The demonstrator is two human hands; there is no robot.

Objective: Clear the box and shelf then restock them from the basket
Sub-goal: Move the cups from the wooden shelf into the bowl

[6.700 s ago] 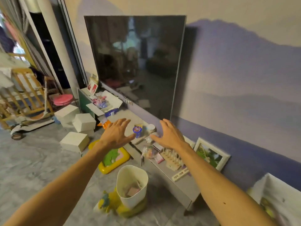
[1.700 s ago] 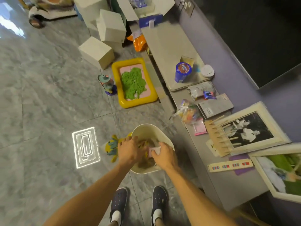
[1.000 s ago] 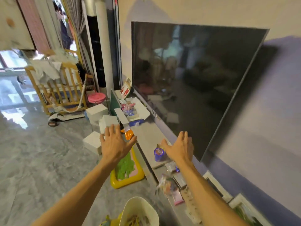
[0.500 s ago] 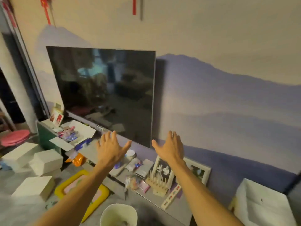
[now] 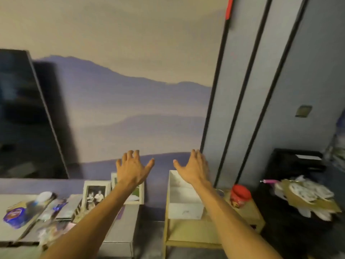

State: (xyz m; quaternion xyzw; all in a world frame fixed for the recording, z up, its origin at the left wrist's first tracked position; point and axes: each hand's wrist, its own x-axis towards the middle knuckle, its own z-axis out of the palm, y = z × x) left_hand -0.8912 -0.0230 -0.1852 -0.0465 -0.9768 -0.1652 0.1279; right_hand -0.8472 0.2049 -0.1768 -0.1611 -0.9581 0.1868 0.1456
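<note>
Both my arms stretch forward with spread fingers and nothing in them. My left hand point(image 5: 132, 168) hovers above the picture frames at the right end of the low grey TV bench point(image 5: 121, 227). My right hand point(image 5: 194, 168) floats over the back of an open white box point(image 5: 183, 198), whose visible inside looks bare. The box rests on a small pale wooden shelf unit point(image 5: 188, 232). A red-lidded jar point(image 5: 239, 195) stands on the same shelf, right of the box. The basket is out of view.
A dark TV screen point(image 5: 24, 116) fills the left. A framed black-and-white photo point(image 5: 95, 195), a blue-lidded cup point(image 5: 15, 216) and several small packets lie on the bench. Grey wall panels point(image 5: 261, 90) rise at right, with a dark table holding paper clutter point(image 5: 306, 197).
My view has swung right, past the TV to the white box and wooden shelf. The basket has dropped out of sight. Both hands stay raised, spread and holding nothing.
</note>
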